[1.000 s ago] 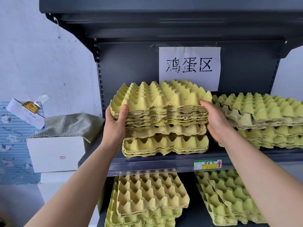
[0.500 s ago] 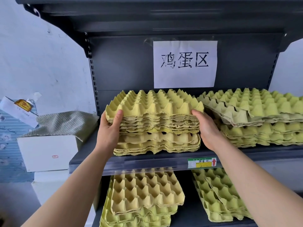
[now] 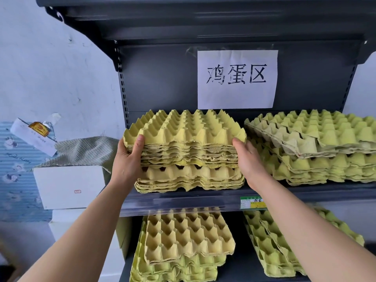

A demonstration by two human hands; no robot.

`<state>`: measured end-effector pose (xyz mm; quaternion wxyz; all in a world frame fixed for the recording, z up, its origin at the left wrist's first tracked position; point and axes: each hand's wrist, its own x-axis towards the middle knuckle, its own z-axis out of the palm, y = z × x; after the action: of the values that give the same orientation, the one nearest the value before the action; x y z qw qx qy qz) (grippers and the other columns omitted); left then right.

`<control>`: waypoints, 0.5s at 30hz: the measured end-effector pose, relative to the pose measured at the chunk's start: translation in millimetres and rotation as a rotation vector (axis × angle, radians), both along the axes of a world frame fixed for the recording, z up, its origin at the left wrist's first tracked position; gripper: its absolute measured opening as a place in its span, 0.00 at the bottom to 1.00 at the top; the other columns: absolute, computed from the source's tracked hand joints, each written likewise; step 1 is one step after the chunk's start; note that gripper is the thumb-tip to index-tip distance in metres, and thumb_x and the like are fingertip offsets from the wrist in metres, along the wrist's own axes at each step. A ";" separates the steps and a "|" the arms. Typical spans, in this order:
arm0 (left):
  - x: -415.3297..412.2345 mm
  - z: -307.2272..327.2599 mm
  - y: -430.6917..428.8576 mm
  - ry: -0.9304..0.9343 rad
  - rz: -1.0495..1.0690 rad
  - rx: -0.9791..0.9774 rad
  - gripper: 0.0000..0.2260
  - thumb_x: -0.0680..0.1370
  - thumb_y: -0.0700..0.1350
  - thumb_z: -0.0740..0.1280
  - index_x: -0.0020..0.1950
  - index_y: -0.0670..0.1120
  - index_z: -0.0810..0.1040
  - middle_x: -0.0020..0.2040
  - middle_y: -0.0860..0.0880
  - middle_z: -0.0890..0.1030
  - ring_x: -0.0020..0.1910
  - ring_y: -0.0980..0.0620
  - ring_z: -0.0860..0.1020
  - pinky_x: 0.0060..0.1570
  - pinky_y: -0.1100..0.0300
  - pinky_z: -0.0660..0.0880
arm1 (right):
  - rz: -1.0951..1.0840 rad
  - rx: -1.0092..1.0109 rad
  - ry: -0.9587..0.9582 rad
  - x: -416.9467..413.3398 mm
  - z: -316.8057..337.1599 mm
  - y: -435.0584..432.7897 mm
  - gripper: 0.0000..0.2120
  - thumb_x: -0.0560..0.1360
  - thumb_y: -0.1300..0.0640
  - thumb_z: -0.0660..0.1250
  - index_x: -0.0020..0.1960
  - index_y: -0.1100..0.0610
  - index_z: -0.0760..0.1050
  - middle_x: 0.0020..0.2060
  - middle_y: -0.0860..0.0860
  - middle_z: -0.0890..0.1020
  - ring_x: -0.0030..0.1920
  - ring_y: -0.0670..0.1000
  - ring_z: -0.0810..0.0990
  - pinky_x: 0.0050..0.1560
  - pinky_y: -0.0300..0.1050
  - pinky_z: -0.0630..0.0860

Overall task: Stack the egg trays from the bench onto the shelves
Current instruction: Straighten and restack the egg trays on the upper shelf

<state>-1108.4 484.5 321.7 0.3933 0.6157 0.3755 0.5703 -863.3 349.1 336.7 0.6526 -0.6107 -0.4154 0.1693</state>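
A bundle of yellow egg trays (image 3: 185, 137) sits on top of a lower pile of trays (image 3: 189, 178) on the dark shelf (image 3: 183, 202). My left hand (image 3: 128, 159) grips the bundle's left edge, thumb on top. My right hand (image 3: 248, 159) holds its right edge, fingers hidden behind the trays. A greener stack of trays (image 3: 317, 147) stands to the right on the same shelf. On the shelf below lie two more tray piles, one at the left (image 3: 183, 245) and one at the right (image 3: 272, 247).
A white paper sign (image 3: 237, 79) with black characters hangs on the shelf's back panel. Left of the shelving stand white boxes (image 3: 67, 186) under a grey-green cloth (image 3: 85, 149), with a small packet (image 3: 34, 133) leaning on the wall. The upper shelf (image 3: 203, 17) overhangs.
Both hands have lowered the bundle of trays onto the lower pile and pushed it further onto the shelf. The view has shifted a little.
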 end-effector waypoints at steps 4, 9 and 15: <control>-0.6 -5.0 -2.1 0.018 -0.021 0.003 0.25 0.76 0.64 0.61 0.69 0.51 0.67 0.60 0.56 0.76 0.61 0.53 0.74 0.65 0.52 0.68 | 0.012 0.007 -0.008 -2.2 -5.3 -1.8 0.15 0.81 0.48 0.55 0.66 0.49 0.68 0.46 0.33 0.71 0.47 0.34 0.70 0.55 0.40 0.63; 2.1 0.5 0.1 0.017 -0.023 0.017 0.21 0.75 0.65 0.62 0.63 0.55 0.69 0.57 0.57 0.78 0.59 0.54 0.76 0.65 0.50 0.70 | 0.005 -0.009 0.017 2.9 1.1 0.5 0.14 0.81 0.48 0.56 0.65 0.48 0.68 0.51 0.38 0.73 0.53 0.42 0.71 0.56 0.40 0.62; 7.6 -3.0 -8.6 0.036 0.001 0.027 0.22 0.78 0.61 0.61 0.65 0.50 0.67 0.56 0.55 0.76 0.57 0.53 0.74 0.57 0.58 0.67 | 0.007 0.001 -0.008 0.9 4.8 -7.6 0.21 0.82 0.49 0.53 0.73 0.54 0.63 0.55 0.42 0.64 0.60 0.41 0.62 0.55 0.36 0.55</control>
<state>-1100.8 475.8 318.7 0.3777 0.6310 0.3752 0.5642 -862.4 341.6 341.4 0.6508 -0.6094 -0.4202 0.1689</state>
